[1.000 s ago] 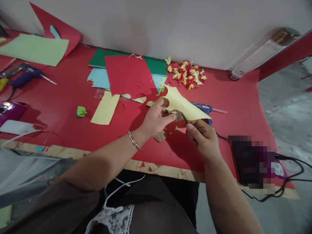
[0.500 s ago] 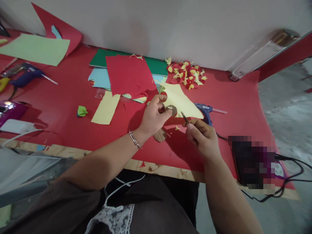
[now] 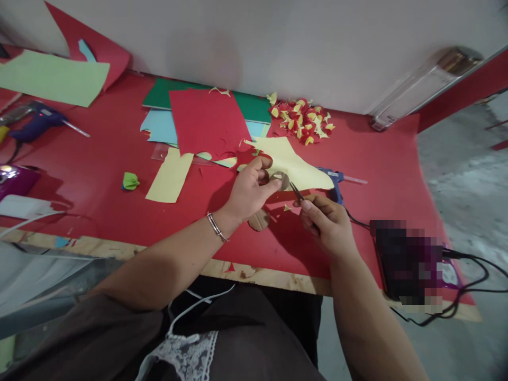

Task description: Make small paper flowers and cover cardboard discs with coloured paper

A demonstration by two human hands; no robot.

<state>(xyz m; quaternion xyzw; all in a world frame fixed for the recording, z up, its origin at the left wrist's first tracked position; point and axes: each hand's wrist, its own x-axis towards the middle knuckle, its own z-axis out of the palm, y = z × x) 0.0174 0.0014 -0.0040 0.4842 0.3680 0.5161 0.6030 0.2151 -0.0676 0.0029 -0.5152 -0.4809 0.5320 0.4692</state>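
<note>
My left hand (image 3: 252,188) pinches a small round brown disc (image 3: 283,182) between thumb and fingers. A small pale piece (image 3: 278,176) shows on the disc beside my thumb. My right hand (image 3: 327,219) grips dark pointed tweezers (image 3: 297,192), their tips close to the disc's right edge; I cannot tell whether they touch. Behind the disc spreads a pale yellow sheet (image 3: 304,169) with a ragged left edge. Below my left wrist a wood-grained oval piece (image 3: 259,220) rests on the red table. A yellow scrap (image 3: 287,208) lies between the hands.
A pile of red and yellow paper petals (image 3: 304,121) sits at the back. Red paper (image 3: 208,119) covers green and blue sheets. One blue glue gun (image 3: 336,185) lies right, another (image 3: 42,121) left. A bottle (image 3: 428,87) leans by the wall; a dark pixelated object (image 3: 405,259) is front right.
The tweezers have come left and a little up, closer to the disc. The yellow sheet has shifted slightly, and its ragged edge shows more. The whole view has drifted a little.
</note>
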